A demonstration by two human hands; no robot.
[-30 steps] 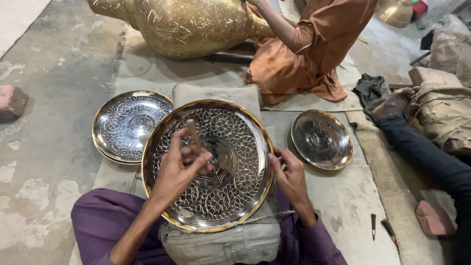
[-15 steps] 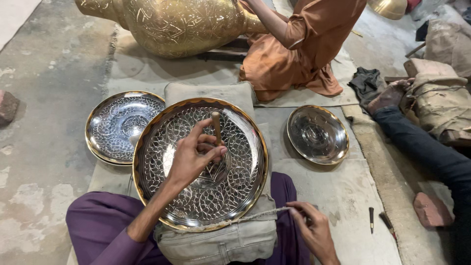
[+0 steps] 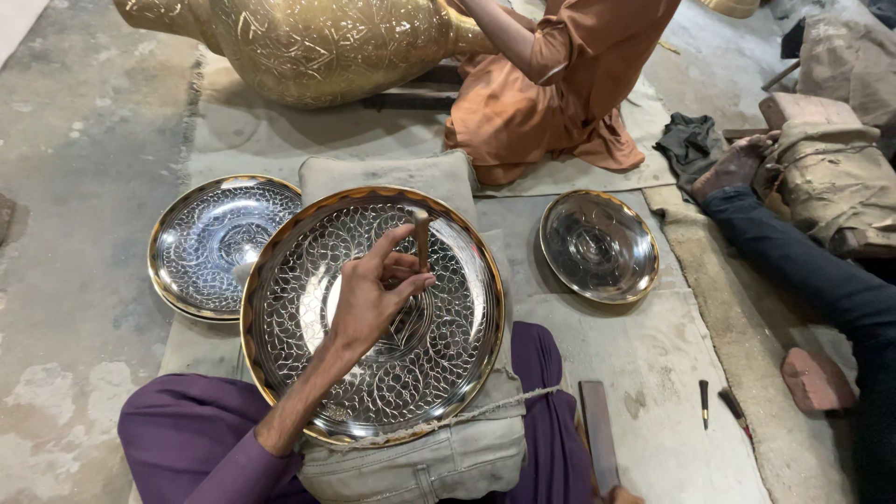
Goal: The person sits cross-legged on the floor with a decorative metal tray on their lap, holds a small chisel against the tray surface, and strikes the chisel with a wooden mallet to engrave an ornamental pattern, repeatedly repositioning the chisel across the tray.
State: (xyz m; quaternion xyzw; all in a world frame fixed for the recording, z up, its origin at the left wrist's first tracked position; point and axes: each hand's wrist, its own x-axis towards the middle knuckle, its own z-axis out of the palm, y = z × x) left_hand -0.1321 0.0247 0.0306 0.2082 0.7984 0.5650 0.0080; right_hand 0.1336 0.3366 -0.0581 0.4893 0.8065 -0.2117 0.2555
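Punch stays in left hand; right hand gone.

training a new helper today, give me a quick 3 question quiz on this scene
1. True or false: the left hand holds a chisel over the large engraved tray.
2. How many round metal trays lie before the person: A two, B three, C five?
3. Fill in: the large tray rests on a ____.

Key: 1 true. 2 B: the large tray, the left tray, the small plain tray. 3 cushion.
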